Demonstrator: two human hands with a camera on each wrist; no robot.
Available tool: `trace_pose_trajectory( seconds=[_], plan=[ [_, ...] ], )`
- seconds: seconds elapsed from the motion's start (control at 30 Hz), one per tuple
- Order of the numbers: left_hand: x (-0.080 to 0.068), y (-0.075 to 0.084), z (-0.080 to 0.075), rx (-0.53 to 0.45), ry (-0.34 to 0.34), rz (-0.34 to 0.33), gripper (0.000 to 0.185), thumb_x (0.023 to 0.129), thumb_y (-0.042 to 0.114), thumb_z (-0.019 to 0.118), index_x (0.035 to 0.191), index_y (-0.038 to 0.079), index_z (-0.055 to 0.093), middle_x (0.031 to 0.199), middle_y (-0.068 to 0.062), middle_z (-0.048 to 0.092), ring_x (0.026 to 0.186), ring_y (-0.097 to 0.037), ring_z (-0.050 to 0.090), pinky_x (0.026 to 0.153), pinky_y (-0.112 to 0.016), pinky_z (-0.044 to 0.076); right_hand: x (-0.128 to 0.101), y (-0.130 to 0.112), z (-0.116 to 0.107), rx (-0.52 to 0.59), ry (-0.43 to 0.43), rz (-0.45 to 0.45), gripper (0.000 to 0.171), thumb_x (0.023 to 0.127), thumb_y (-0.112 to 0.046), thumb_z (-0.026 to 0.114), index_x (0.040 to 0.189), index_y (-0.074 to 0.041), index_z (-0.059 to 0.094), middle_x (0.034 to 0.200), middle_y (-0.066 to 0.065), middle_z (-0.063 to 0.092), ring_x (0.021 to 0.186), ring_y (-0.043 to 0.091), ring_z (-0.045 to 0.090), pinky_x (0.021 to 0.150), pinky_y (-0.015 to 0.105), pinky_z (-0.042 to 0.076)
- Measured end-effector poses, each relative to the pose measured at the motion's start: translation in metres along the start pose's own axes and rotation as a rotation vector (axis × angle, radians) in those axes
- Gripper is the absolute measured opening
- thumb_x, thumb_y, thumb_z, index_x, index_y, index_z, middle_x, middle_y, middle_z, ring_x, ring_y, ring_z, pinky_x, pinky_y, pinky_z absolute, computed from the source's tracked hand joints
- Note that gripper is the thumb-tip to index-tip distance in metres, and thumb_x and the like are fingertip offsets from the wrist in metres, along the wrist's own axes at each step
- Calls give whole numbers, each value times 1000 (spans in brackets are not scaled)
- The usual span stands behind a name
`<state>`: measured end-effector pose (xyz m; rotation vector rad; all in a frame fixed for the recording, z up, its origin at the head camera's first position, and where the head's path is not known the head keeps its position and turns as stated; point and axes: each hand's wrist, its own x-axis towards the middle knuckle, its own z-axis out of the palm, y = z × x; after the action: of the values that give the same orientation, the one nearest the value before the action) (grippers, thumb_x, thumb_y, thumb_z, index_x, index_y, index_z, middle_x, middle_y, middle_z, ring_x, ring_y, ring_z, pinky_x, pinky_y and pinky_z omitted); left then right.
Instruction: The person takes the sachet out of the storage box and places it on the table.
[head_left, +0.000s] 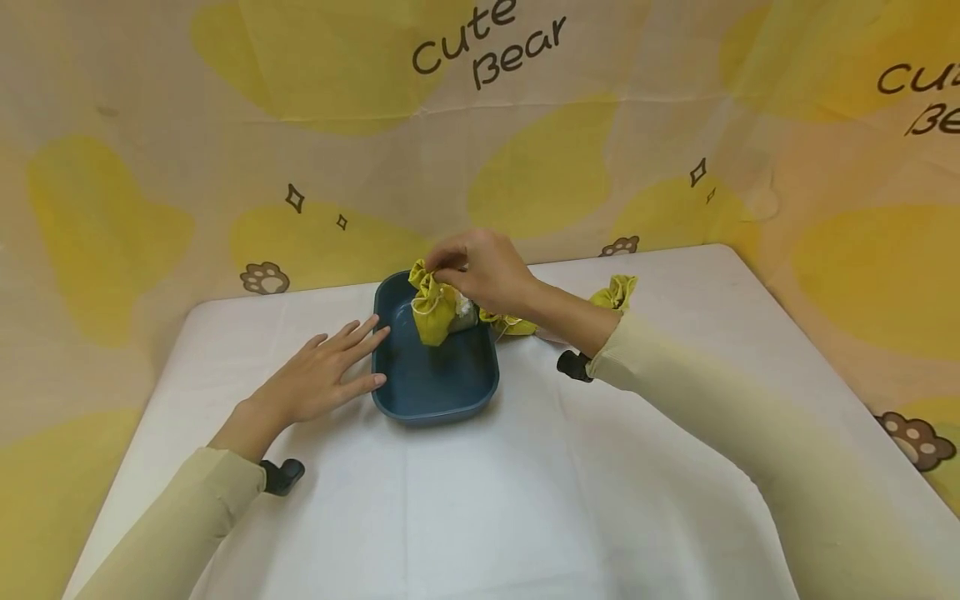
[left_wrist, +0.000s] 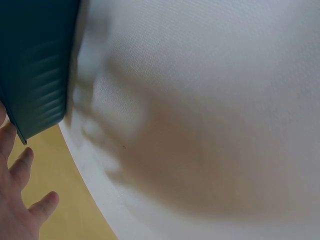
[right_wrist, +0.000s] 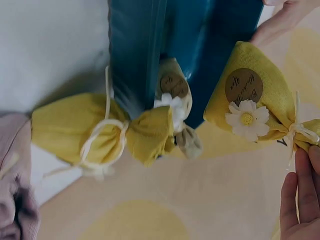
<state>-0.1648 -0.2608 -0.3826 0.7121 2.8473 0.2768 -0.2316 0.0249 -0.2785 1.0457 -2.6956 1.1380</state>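
Your right hand (head_left: pixel 483 268) pinches the gathered neck of a yellow sachet (head_left: pixel 433 310) at frame centre, above the blue tray (head_left: pixel 435 385). Your left hand (head_left: pixel 318 377) lies flat, fingers straight, touching the tray's left wall.

White table (head_left: pixel 480 500): blue tray (head_left: pixel 435 392), yellow sachets (head_left: pixel 615 293).
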Motion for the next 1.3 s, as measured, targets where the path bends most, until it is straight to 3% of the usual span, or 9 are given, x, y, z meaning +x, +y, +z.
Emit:
trace_pose_trajectory(
  seconds=[0.67, 1.3],
  plan=[
    [-1, 1, 2, -11, 20, 1, 76, 98, 65, 42, 160, 26, 21, 167, -2, 11, 149, -41, 19, 114, -68, 15, -46, 22, -56, 93, -38, -28, 14, 88, 1, 73, 101, -4, 77, 101, 6, 76, 95, 18, 71, 89, 33, 55],
    [-1, 1, 2, -2, 29, 8, 75, 99, 63, 42, 160, 26, 21, 167, -3, 12, 149, -42, 20, 114, -67, 16, -85, 51, -75, 55, -68, 27, 15, 86, 1, 74, 99, -6, 78, 99, 5, 76, 94, 19, 70, 85, 37, 57]
  ],
)
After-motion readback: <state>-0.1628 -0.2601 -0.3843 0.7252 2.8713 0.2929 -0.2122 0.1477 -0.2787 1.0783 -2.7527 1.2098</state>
